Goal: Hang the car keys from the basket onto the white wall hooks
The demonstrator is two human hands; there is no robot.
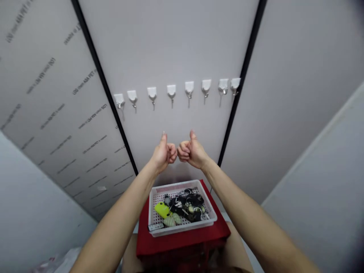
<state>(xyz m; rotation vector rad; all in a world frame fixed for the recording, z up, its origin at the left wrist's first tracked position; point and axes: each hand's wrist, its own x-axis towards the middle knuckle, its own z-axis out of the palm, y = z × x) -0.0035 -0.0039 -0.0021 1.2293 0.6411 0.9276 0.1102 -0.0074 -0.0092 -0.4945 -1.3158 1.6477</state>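
Note:
My left hand (165, 153) is a fist with the thumb pointing up. Mirroring it, my right hand (192, 151) is also closed, thumb raised, and neither holds anything that I can see. The knuckles nearly meet in front of the wall. Below them a white plastic basket (183, 229) with a slotted rim holds a jumble of keys and keychains (187, 204), many of them black. A bright yellow-green piece (162, 209) and a pale green leaf-shaped piece (172, 220) lie among them.
Several white adhesive hooks (171, 91) run in a row across the wall panel (170, 45) above my hands. Black strips (105, 85) border the panel. The basket rests on a red-covered stand (182, 244) between my legs. Printed wall (57, 106) is at left.

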